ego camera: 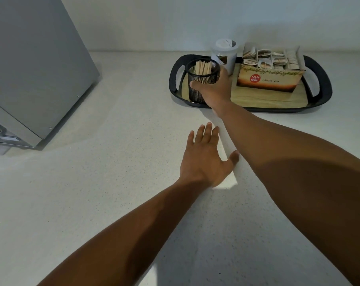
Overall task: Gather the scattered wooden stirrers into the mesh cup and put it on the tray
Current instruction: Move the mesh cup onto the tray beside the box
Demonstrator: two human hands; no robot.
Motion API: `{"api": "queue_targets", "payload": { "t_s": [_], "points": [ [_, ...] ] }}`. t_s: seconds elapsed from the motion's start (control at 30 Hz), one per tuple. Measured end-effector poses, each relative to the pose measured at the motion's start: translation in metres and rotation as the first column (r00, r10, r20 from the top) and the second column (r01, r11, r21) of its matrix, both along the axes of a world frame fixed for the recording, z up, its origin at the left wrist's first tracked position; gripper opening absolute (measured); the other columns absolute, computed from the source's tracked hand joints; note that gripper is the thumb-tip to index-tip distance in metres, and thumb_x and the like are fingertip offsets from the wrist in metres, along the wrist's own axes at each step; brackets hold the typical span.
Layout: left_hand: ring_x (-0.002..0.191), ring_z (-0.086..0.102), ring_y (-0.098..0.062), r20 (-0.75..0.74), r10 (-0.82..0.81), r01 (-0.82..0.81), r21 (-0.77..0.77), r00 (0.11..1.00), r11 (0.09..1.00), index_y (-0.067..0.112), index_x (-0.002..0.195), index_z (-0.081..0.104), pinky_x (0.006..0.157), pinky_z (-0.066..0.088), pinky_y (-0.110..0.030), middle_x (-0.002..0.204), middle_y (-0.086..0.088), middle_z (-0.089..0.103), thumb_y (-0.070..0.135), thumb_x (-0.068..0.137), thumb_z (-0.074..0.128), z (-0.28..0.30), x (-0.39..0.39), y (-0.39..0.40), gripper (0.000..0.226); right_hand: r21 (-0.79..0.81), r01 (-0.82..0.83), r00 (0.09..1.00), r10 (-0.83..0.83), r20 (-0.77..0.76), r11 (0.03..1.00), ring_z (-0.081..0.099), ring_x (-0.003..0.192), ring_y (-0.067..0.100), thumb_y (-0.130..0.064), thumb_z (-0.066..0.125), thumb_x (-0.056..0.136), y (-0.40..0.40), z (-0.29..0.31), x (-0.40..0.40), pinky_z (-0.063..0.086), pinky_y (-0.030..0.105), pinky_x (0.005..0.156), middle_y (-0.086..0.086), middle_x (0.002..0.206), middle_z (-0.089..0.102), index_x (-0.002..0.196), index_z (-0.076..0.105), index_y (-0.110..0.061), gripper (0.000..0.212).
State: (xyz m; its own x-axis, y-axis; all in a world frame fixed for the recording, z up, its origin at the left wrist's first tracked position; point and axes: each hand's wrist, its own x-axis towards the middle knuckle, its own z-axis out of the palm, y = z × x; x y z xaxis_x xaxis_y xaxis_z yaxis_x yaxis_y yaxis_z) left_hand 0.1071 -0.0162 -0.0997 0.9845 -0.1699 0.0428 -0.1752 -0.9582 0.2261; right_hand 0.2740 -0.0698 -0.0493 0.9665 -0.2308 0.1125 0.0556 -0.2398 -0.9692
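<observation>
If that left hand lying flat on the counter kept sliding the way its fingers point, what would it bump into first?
Probably the near rim of the black tray, close to the mesh cup held by the right hand; the right forearm crosses nearby, so depth is uncertain for the left hand.

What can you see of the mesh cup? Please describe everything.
The mesh cup is a round black cup of wire mesh, seemingly metal, with a solid rim. It stands upright at the left end of the tray, beside a lidded jar. Wooden stirrers stand inside it. The right hand grips its side.
</observation>
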Motion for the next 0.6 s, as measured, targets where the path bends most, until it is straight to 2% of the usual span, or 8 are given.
{"api": "queue_targets", "payload": {
  "t_s": [0.17, 0.3, 0.37, 0.47, 0.6],
  "points": [
    [0.155, -0.005, -0.019, -0.005, 0.0, 0.0, -0.003, 1.0, 1.0, 0.023, 0.161, 0.007, 0.125, 0.003, -0.047, 0.168, 0.0, -0.001, 0.082, 0.087, 0.015, 0.0, 0.0, 0.0, 0.095, -0.035, -0.022, 0.999, 0.021, -0.027, 0.999, 0.047, 0.123, 0.02, -0.04, 0.087, 0.057, -0.006, 0.001, -0.004, 0.05, 0.034, 0.1, 0.005, 0.136, 0.042, 0.137, 0.043, -0.023, 0.093],
    [0.155, -0.002, -0.021, 0.011, -0.002, 0.002, 0.019, 1.0, 1.0, 0.02, 0.16, 0.009, 0.125, 0.004, -0.047, 0.168, -0.002, 0.003, 0.081, 0.087, 0.011, 0.001, -0.001, -0.001, 0.096, -0.085, -0.017, 0.999, 0.013, -0.052, 0.996, 0.043, 0.13, 0.023, -0.044, 0.087, 0.061, -0.019, 0.001, -0.015, 0.047, 0.038, 0.104, 0.007, 0.145, 0.034, 0.145, 0.035, -0.021, 0.101],
    [0.155, -0.001, -0.021, 0.013, 0.003, -0.003, 0.034, 1.0, 0.999, 0.019, 0.16, 0.01, 0.125, 0.004, -0.047, 0.168, -0.003, 0.003, 0.081, 0.087, 0.009, 0.002, -0.003, -0.002, 0.096, -0.102, -0.01, 0.999, 0.006, -0.045, 0.995, 0.043, 0.13, 0.023, -0.046, 0.085, 0.063, -0.027, 0.002, -0.023, 0.046, 0.039, 0.104, 0.007, 0.145, 0.033, 0.144, 0.035, -0.022, 0.098],
    [0.155, -0.001, -0.021, 0.014, 0.004, -0.005, 0.041, 1.0, 0.999, 0.018, 0.161, 0.011, 0.126, 0.002, -0.046, 0.168, -0.003, 0.003, 0.079, 0.089, 0.009, 0.004, -0.004, -0.002, 0.094, -0.143, 0.003, 1.0, -0.004, -0.011, 0.99, 0.043, 0.129, 0.021, -0.05, 0.079, 0.07, -0.041, 0.005, -0.035, 0.043, 0.032, 0.101, 0.005, 0.145, 0.035, 0.142, 0.037, -0.023, 0.087],
    [0.155, -0.003, -0.02, 0.004, -0.011, 0.01, 0.036, 1.0, 0.999, 0.016, 0.161, 0.01, 0.126, 0.001, -0.045, 0.168, -0.004, 0.001, 0.074, 0.093, 0.013, 0.006, -0.007, -0.001, 0.089, -0.194, 0.006, 1.0, -0.006, -0.001, 0.981, 0.042, 0.132, 0.018, -0.049, 0.071, 0.079, -0.057, 0.012, -0.049, 0.04, 0.031, 0.105, 0.004, 0.146, 0.038, 0.144, 0.041, -0.02, 0.077]
  ]
}}
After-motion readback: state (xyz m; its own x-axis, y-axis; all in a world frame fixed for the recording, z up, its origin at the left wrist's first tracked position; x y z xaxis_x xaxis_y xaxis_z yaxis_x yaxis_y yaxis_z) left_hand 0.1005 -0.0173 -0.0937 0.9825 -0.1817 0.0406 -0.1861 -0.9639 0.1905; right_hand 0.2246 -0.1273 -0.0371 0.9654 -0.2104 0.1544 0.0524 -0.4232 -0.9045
